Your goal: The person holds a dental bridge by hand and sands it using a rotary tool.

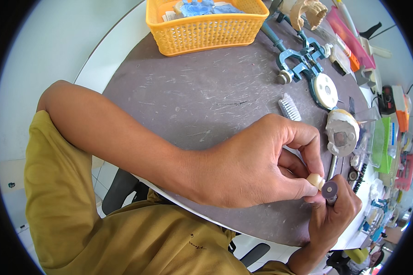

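Note:
Stretched across the brown table, my left hand [250, 160] has thumb and fingers closed on a small cream-coloured dental crown [315, 180]. My right hand [331, 220] is wrapped round a handpiece [331, 200] beside it. At the handpiece's upper end, a round purple-grey wheel [329, 189] with a pale centre faces me. The wheel is right next to the crown; whether they touch I cannot tell. Some left fingers are hidden behind the thumb and hand. Just beyond my left knuckles lies a white-bristled brush [289, 107].
A yellow basket [206, 34] with blue pieces stands at the far edge. Right of it are a blue-green dental articulator [303, 59] and a plaster jaw model [309, 13]. Another plaster cast [342, 133] lies near my right hand. A pink tray [348, 39] and clutter line the right edge.

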A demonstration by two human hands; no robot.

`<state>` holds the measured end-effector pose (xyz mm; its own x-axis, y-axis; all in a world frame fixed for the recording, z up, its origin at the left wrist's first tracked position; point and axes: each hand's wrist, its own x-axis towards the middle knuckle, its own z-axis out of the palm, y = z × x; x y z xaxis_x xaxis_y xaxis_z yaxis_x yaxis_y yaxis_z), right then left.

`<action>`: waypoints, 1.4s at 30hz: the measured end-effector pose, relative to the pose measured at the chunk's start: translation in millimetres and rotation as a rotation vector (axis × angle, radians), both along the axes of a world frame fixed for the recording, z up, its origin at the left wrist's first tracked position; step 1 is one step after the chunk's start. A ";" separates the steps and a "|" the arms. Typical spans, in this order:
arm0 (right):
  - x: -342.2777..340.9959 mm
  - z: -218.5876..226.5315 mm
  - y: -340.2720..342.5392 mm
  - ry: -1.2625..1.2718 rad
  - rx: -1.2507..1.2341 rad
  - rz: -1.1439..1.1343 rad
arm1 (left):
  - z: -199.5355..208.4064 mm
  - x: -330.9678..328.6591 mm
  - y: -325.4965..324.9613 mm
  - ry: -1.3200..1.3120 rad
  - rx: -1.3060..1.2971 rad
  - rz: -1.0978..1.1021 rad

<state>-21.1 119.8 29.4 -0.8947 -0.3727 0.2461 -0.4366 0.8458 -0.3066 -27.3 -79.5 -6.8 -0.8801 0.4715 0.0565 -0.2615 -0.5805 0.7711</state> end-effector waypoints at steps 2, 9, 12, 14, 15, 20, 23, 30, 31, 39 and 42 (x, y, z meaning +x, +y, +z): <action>0.1 0.6 0.2 0.001 0.015 -0.001 | 0.5 -0.2 0.0 -0.004 0.006 -0.005; -0.5 0.0 1.1 -0.005 0.000 0.002 | 0.2 -0.1 0.3 0.005 0.002 0.007; -0.9 -0.6 1.9 0.003 0.002 0.009 | 0.6 -0.3 0.5 0.007 -0.003 0.011; -1.0 -1.2 1.7 0.006 0.001 0.000 | 0.7 -1.2 1.0 0.003 -0.003 0.007; -0.9 -0.6 1.4 0.004 0.009 -0.001 | 0.9 -0.9 0.9 0.006 -0.003 0.009; -0.9 -1.6 1.3 0.008 -0.002 -0.001 | 1.6 -0.1 0.3 -0.004 -0.001 0.011; -1.4 -1.4 2.4 0.005 0.004 0.003 | 0.9 -0.4 0.8 0.003 0.003 0.010; -1.2 -0.9 3.2 0.003 0.024 0.003 | 0.6 -0.1 1.0 0.015 -0.003 0.016; -1.3 -0.8 3.8 0.003 0.027 0.006 | 0.4 -0.3 1.1 0.019 -0.003 0.017; -1.2 -0.9 2.8 0.003 0.010 -0.004 | -0.1 -0.1 1.4 0.026 -0.007 0.020; -1.2 -0.2 2.9 0.005 0.020 -0.006 | 0.3 -0.2 1.2 0.023 -0.008 0.017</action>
<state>-22.3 122.7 29.2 -0.8959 -0.3721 0.2428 -0.4327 0.8546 -0.2872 -27.4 -78.2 -6.5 -0.8864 0.4572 0.0731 -0.2342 -0.5789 0.7811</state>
